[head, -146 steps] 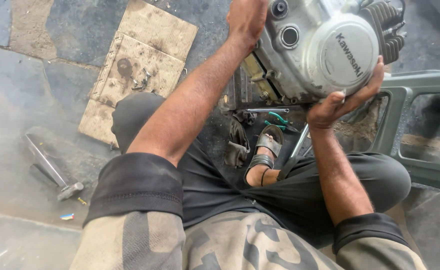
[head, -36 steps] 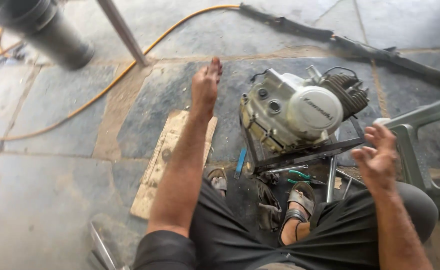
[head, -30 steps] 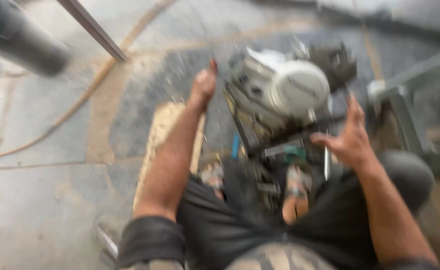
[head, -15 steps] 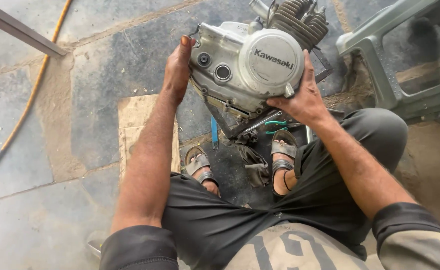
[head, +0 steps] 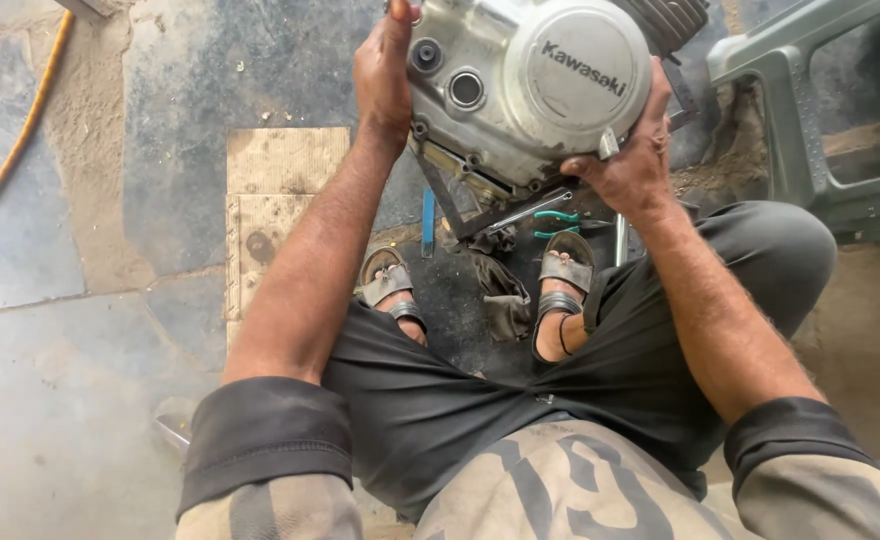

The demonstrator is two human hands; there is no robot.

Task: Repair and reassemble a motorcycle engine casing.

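A grey metal motorcycle engine (head: 520, 90) with a round side cover sits on a small dark stand in front of my feet. My left hand (head: 385, 75) grips the engine's left edge near the top. My right hand (head: 632, 160) clasps its lower right side under the round cover. Both feet in sandals (head: 560, 285) rest on the oily floor just below the engine.
Pliers with green handles (head: 557, 222), a blue-handled tool (head: 427, 222) and a dirty rag (head: 505, 300) lie under the engine. A flattened cardboard sheet (head: 270, 215) lies to the left, a green plastic chair (head: 820, 110) stands at right, and an orange hose (head: 22, 125) runs at far left.
About a second ago both hands were raised off the engine. They have since closed on its two sides, and the engine now sits nearer and higher in view.
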